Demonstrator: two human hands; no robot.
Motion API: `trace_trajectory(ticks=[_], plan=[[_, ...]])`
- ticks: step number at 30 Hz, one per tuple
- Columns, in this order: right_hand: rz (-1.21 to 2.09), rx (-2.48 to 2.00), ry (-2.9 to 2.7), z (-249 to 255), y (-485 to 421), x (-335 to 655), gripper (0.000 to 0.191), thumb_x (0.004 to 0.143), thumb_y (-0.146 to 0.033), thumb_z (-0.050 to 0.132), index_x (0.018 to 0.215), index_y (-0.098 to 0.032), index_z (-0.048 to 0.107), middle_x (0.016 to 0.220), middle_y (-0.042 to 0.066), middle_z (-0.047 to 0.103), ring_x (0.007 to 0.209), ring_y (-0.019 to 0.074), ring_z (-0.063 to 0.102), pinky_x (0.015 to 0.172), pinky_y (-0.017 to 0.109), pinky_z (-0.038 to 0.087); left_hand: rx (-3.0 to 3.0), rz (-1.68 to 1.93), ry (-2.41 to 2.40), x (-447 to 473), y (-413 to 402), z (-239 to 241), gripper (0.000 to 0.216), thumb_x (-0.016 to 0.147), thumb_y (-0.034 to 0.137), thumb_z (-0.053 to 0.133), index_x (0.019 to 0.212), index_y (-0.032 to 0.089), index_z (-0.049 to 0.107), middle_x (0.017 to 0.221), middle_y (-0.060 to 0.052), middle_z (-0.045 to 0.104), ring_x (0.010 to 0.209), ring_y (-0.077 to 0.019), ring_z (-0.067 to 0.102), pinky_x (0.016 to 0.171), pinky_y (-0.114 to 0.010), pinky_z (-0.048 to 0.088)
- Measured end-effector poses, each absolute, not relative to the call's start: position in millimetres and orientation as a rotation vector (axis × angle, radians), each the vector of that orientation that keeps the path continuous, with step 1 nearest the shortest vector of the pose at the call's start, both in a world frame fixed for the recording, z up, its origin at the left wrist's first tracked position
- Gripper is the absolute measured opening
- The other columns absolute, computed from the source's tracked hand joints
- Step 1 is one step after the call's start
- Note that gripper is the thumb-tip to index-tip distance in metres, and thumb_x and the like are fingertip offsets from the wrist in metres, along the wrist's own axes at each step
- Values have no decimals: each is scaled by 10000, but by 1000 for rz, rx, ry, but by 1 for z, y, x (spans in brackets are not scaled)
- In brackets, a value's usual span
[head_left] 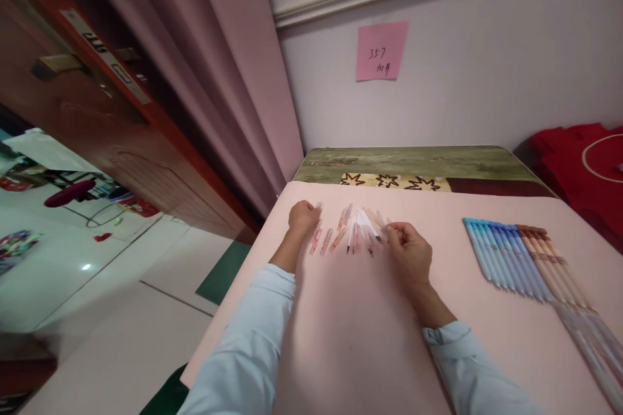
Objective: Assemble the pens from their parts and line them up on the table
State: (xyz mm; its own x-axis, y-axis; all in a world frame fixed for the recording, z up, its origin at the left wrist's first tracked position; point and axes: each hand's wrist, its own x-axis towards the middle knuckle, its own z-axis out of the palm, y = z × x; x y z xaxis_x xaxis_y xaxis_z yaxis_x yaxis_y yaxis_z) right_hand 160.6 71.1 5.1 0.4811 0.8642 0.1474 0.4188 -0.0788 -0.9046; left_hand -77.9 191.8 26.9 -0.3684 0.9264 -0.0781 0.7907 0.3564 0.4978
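A loose fan of white refills (361, 220) lies on the pink sheet (360, 318) that covers most of the worktop (413, 159); several dark tips show along the fan's near edge. Just left of the refills, short patterned pink barrels (326, 241) lie slanted and roughly side by side, some with gaps between them.

Farther left of the refills, the left hand (302, 216) is nearly closed, thumb and forefinger pinching a slender clear piece (318, 209) whose lower part is hard to make out. Just right of the refills, the right hand (409, 251) has its thumb and forefinger drawn together and the other fingers curled in. A faint pale bit shows at its fingertips, but I cannot tell whether it is gripped or only touched.

Well to the right of the refills, blue pens (503, 259) lie in a neat slanted row, with brown-topped pens (555, 266) alongside and greyish clear pens (586, 340) nearer the wearer. Beyond the refills, a star-patterned strip (393, 181) runs along the sheet's far edge, and above it a pink note (382, 50) reading "357" sticks to the wall.
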Motion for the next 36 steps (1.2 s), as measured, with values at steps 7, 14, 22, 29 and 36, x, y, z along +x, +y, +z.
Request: trace_trajectory(ticks=[7, 14, 22, 29, 36], plan=[[561, -1691, -1092, 5, 73, 162, 305, 819, -492, 559, 828, -217, 692, 583, -22, 622, 560, 158, 558, 565, 250, 383, 1594, 372, 2215, -66, 181, 32, 140, 694, 339, 685, 704, 204, 649, 719, -56, 697, 729, -192, 627, 632, -268, 400], [546, -1690, -1038, 6, 77, 167, 283, 811, -470, 561, 827, -221, 694, 610, -18, 637, 592, 162, 577, 594, 253, 394, 1692, 445, 2257, -55, 178, 45, 60, 713, 267, 653, 699, 210, 640, 753, -37, 696, 728, -184, 615, 624, -273, 390], [568, -1649, -979, 5, 80, 170, 328, 803, -486, 543, 837, -196, 692, 630, 11, 656, 585, 172, 568, 593, 259, 413, 1943, 489, 2123, -3, 187, 45, 83, 741, 266, 627, 751, 209, 685, 1017, -86, 675, 981, -227, 592, 810, -301, 423], [576, -1642, -947, 6, 84, 172, 279, 801, -464, 565, 817, -213, 686, 618, -7, 655, 596, 170, 593, 613, 257, 416, 1963, 106, 2222, 26, 215, 29, 255, 737, 294, 647, 932, 134, 682, 1217, -208, 591, 1189, -335, 502, 957, -407, 389], [565, -1620, -918, 8, 86, 176, 284, 808, -461, 559, 826, -207, 682, 616, -4, 650, 603, 169, 591, 632, 258, 429, 1898, 287, 2239, 27, 209, 42, 155, 706, 249, 657, 810, 133, 662, 1175, -202, 602, 1183, -336, 515, 967, -413, 399]])
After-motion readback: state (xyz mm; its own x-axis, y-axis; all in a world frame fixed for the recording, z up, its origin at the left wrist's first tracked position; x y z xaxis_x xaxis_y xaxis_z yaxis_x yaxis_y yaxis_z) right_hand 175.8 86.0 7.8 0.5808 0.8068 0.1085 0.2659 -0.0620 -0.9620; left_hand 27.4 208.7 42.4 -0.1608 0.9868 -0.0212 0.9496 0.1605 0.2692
